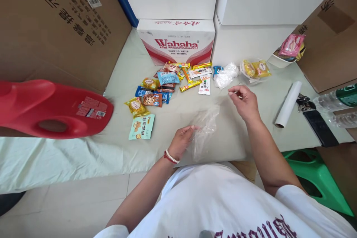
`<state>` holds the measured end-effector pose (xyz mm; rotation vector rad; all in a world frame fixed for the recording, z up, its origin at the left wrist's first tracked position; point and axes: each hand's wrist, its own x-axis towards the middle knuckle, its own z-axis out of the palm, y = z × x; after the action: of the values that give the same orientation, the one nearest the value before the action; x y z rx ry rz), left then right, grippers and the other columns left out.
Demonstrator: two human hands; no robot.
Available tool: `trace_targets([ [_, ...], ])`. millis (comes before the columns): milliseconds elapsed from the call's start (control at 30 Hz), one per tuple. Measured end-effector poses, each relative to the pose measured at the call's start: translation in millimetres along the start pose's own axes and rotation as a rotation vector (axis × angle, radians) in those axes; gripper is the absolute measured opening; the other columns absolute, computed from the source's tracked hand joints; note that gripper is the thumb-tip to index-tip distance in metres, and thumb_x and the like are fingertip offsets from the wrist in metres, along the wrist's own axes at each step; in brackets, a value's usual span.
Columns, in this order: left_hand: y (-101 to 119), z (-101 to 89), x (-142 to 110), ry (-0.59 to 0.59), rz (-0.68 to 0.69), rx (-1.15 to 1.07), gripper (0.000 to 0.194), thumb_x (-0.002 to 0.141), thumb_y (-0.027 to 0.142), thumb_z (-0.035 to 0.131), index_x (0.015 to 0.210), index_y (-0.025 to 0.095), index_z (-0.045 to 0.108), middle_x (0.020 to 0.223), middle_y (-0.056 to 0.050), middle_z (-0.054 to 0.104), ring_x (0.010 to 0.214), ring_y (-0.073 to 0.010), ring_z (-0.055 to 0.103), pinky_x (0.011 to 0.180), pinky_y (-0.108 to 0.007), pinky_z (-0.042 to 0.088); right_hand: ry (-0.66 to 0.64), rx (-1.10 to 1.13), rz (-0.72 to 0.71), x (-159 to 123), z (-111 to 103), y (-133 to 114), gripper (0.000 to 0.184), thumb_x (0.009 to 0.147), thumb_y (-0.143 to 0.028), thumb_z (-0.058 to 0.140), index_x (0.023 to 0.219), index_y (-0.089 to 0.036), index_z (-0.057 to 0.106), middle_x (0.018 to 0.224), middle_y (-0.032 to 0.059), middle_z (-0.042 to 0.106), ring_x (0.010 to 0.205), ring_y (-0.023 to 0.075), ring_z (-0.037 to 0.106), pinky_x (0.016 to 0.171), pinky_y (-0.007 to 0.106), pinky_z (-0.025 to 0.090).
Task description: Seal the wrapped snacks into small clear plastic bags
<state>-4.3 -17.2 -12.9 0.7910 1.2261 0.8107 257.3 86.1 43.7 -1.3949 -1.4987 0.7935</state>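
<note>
My left hand, with a beaded bracelet at the wrist, pinches the edge of a thin clear plastic bag. The bag hangs loosely over the front of the table. To the right and a little farther off, my right hand has thumb and fingertips drawn together; whether anything is between them I cannot make out. Beyond it lies a crumpled heap of clear plastic bags. Wrapped snacks are piled left of centre, with a mint-green snack packet nearest me.
A Wahaha water carton stands behind the snacks. At right are a plastic bowl with yellow packets, a white tub, a white roll, a phone and plastic bottles. A red jug juts in from the left.
</note>
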Motion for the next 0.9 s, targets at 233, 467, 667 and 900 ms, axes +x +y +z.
trace_targets([
  [233, -12.4, 7.2, -3.4, 0.134, 0.224, 0.153, 0.066, 0.093, 0.071, 0.049, 0.119, 0.016, 0.075, 0.068, -0.003, 0.068, 0.076, -0.0215, 0.066, 0.077, -0.035, 0.053, -0.321, 0.148, 0.330, -61.6, 52.1, 8.0, 0.054, 0.086, -0.067, 0.061, 0.117, -0.023, 0.069, 0.109, 0.0093, 0.071, 0.095, 0.0217, 0.066, 0.069, 0.030, 0.056],
  [467, -6.1, 3.8, -10.4, 0.180, 0.277, 0.326, 0.070, 0.094, 0.071, 0.042, 0.124, 0.016, 0.073, 0.092, -0.010, 0.076, 0.104, -0.0275, 0.069, 0.094, -0.039, 0.053, -0.232, 0.160, 0.280, -65.9, 81.4, 11.7, 0.039, 0.087, -0.058, 0.062, 0.080, -0.020, 0.069, 0.072, 0.0012, 0.061, 0.066, 0.0151, 0.054, 0.060, 0.027, 0.044],
  [667, -8.7, -8.7, -11.1, 0.245, 0.082, -0.040, 0.080, 0.090, 0.076, 0.046, 0.136, 0.013, 0.065, 0.051, 0.010, 0.024, 0.045, -0.0102, 0.022, 0.045, -0.027, 0.020, -0.248, 0.259, 0.543, -54.6, 57.4, 20.3, 0.044, 0.081, -0.063, 0.065, 0.078, -0.019, 0.063, 0.068, -0.0022, 0.053, 0.052, 0.0107, 0.040, 0.047, 0.025, 0.030],
  [900, -12.7, 5.3, -3.2, 0.247, 0.091, -0.051, 0.083, 0.086, 0.080, 0.050, 0.130, 0.012, 0.068, 0.054, 0.008, 0.025, 0.049, -0.0116, 0.023, 0.050, -0.027, 0.019, -0.299, 0.002, 0.304, -44.4, 67.0, 13.3, 0.047, 0.084, -0.065, 0.062, 0.101, -0.022, 0.069, 0.094, 0.0035, 0.066, 0.067, 0.0142, 0.049, 0.060, 0.026, 0.043],
])
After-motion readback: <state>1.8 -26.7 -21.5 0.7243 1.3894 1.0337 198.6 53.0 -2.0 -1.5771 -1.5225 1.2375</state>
